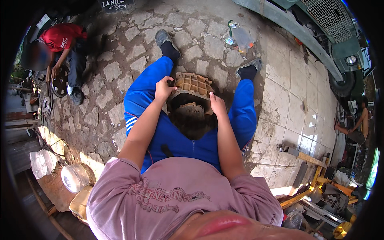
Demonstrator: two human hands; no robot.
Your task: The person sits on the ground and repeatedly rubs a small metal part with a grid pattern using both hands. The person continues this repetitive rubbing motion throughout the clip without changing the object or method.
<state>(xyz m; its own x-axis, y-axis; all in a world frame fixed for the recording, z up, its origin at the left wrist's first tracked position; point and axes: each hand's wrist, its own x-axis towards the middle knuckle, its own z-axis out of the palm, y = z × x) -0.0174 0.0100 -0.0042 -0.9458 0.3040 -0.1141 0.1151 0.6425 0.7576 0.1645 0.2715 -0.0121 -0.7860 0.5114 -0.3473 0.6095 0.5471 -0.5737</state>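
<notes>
Between my spread legs, in blue trousers, stands a tan-brown ribbed metal housing (pixel 193 83). It has a grid of ribs on its upper face and a wide dark opening toward me. My left hand (pixel 164 89) grips the left edge of the housing, fingers bent over the rim. On the opposite edge my right hand (pixel 217 104) holds it, thumb up on the rim and the other fingers mostly hidden. Inside the opening a smaller rusty rim (pixel 192 108) shows. The lower part lies in shadow, and I cannot tell what the housing rests on.
Stone paving (pixel 132 52) lies under and left of me, pale tiles (pixel 294 104) to the right. A person in red (pixel 64 38) handles round metal parts (pixel 60 82) at far left. Plastic litter (pixel 242 39) lies ahead. A green vehicle (pixel 340 48) stands at far right; plastic containers (pixel 76 178) sit near left.
</notes>
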